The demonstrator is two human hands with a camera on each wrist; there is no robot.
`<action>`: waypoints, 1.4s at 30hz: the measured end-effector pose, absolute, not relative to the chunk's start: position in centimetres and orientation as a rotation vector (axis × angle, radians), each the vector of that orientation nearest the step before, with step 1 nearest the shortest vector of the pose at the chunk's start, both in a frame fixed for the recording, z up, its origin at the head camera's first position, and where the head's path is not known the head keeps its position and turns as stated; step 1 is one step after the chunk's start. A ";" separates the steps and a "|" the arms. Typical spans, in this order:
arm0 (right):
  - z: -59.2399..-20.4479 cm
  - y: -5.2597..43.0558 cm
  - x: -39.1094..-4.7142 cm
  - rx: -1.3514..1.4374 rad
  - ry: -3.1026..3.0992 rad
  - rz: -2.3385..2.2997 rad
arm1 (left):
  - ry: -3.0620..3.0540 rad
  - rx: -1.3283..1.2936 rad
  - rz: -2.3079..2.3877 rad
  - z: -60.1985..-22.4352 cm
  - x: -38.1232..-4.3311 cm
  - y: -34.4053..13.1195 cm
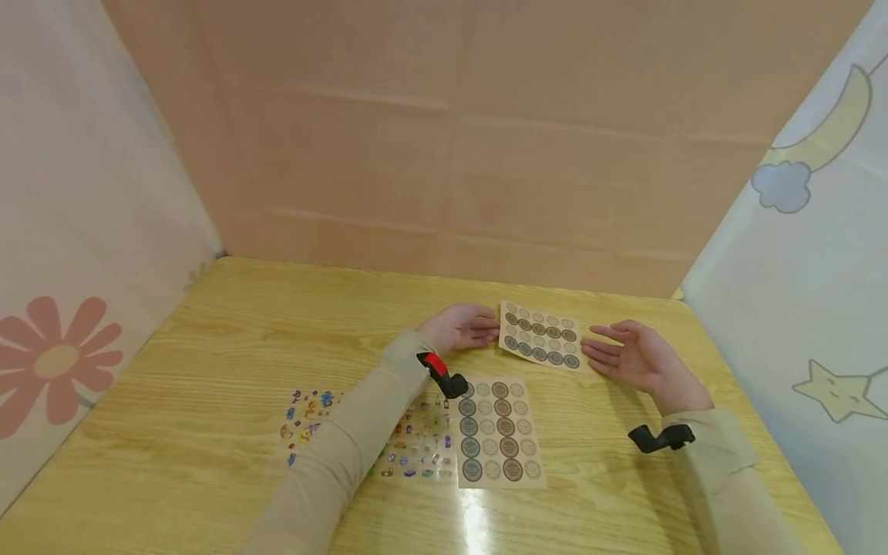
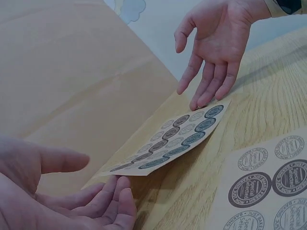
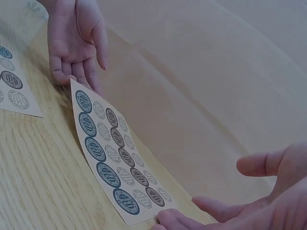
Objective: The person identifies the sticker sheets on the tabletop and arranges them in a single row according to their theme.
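A cream sheet of round stickers (image 1: pixel 541 335), in rows of dark and pale circles, is tilted above the table towards the back. My left hand (image 1: pixel 461 327) is at its left edge, palm turned inward, with fingertips right at a corner in the left wrist view. At the opposite edge, my right hand (image 1: pixel 638 358) has its fingers extended against the sheet's border. Both thumbs stand away from the paper, as the right wrist view shows for the right thumb (image 3: pixel 261 164). Nearer the front lies a matching sticker sheet (image 1: pixel 496 432), flat on the wood.
Clear sheets with small colourful stickers (image 1: pixel 409 455) lie left of the flat sheet, partly covered by my left forearm. A peach backdrop (image 1: pixel 451 154) rises behind the wooden table (image 1: pixel 229 347). Printed white curtains (image 1: pixel 832 293) flank it on both sides.
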State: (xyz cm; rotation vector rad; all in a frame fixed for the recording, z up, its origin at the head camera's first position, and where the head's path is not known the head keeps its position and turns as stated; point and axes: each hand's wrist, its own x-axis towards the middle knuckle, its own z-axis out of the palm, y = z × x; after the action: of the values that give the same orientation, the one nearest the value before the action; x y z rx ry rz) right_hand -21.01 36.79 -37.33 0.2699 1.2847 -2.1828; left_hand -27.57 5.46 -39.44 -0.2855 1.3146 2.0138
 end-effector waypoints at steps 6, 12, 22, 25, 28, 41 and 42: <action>-37.2 36.3 -20.9 0.302 1.359 -2.175 | 1.438 -0.228 1.989 -39.7 -27.1 6.0; -37.2 36.0 -20.9 0.294 1.345 -2.205 | 1.613 -0.166 1.947 -40.0 -26.7 6.6; -37.8 36.3 -20.8 0.236 1.270 -2.237 | 1.546 -0.043 1.920 -40.0 -25.9 7.6; -38.0 36.3 -20.7 0.214 1.267 -2.233 | 1.546 -0.022 1.904 -39.9 -25.5 7.6; -38.0 36.1 -20.6 0.202 1.267 -2.232 | 1.519 0.004 1.936 -39.7 -25.3 7.3; -37.9 34.4 -20.5 0.008 1.079 -2.215 | 1.365 0.324 1.931 -36.8 -25.2 3.4; -38.0 34.3 -20.6 -0.021 1.063 -2.209 | 1.380 0.332 1.917 -36.6 -25.2 3.1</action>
State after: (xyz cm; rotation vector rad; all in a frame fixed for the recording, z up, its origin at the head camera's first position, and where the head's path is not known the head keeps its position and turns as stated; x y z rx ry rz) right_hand -20.59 34.35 -38.00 -0.0213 1.0626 -2.2089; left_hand -25.17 3.10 -36.55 0.3315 1.3795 1.9169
